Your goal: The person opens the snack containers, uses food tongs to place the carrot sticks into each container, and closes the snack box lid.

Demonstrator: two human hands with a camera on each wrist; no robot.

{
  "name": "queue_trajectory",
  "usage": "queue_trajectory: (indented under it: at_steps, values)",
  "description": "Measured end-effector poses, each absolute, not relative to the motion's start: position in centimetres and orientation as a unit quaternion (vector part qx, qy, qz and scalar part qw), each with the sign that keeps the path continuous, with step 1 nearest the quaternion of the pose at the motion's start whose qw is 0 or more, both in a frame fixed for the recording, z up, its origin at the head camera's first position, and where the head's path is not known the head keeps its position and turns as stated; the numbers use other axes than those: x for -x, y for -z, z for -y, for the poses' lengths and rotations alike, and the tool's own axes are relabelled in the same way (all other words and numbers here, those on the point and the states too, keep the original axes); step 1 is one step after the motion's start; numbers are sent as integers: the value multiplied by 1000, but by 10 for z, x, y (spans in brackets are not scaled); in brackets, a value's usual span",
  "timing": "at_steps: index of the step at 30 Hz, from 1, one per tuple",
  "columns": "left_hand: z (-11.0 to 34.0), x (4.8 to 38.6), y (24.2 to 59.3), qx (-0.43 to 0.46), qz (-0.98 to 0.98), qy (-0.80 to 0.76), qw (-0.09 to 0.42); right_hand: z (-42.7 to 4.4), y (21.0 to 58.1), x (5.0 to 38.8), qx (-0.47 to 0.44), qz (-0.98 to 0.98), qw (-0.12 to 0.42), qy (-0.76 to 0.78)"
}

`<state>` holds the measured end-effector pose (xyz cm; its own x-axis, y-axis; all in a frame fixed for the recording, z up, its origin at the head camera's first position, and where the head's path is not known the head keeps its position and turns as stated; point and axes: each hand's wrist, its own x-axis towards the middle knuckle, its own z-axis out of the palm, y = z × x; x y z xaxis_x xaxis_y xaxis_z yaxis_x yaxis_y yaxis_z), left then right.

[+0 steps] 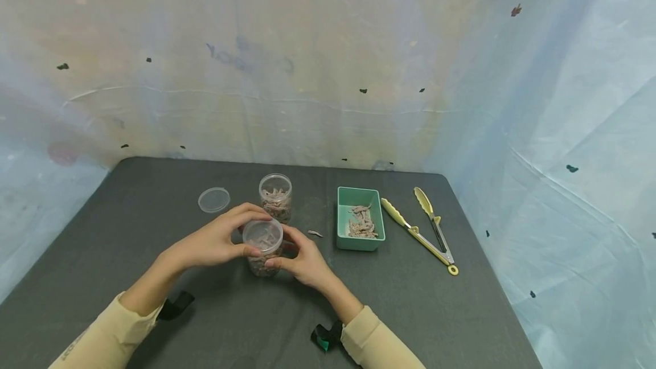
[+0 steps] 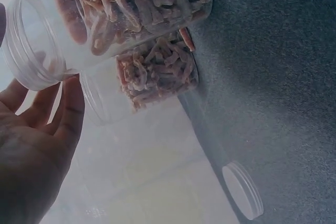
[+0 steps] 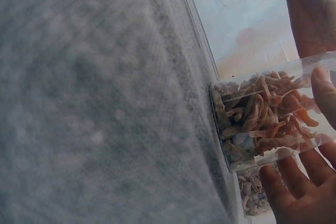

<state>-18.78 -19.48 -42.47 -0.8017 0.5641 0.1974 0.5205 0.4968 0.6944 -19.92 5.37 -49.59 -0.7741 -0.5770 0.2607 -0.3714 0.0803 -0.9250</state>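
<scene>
A clear plastic jar, partly filled with pinkish-brown knobbly strips, stands upright on the dark table with a clear lid at its mouth. My left hand grips the lid's rim between thumb and fingers. From the right, my right hand holds the jar's body, thumb in front and fingers around the far side. Right behind it is a second clear jar of the same strips, without a lid. The left wrist view shows the left fingers against the lid's rim.
Another clear lid lies flat at the back left. To the right, a green rectangular box contains more strips, and yellow-handled tongs lie spread beside it. One loose strip is on the table between jar and box.
</scene>
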Motion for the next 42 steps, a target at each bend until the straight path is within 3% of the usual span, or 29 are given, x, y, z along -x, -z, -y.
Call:
queue_trajectory:
  at_steps: [11,16,21,25,32,42]
  values:
    - [200,188,429,-326,-863,-386,14,-56,488,199,337,-746,90,568]
    - [207,192,429,-318,-867,-382,-30,-65,477,200,346,-756,91,548]
    - [220,203,429,-278,-882,-361,-117,-72,467,203,361,-728,40,582]
    - [235,219,432,-246,-895,-339,-150,-70,463,209,331,-697,-27,636]
    - [268,252,446,-200,-925,-308,-97,-57,465,233,226,-698,-76,676]
    - [301,283,463,-167,-951,-259,-7,-42,455,257,189,-740,-3,645]
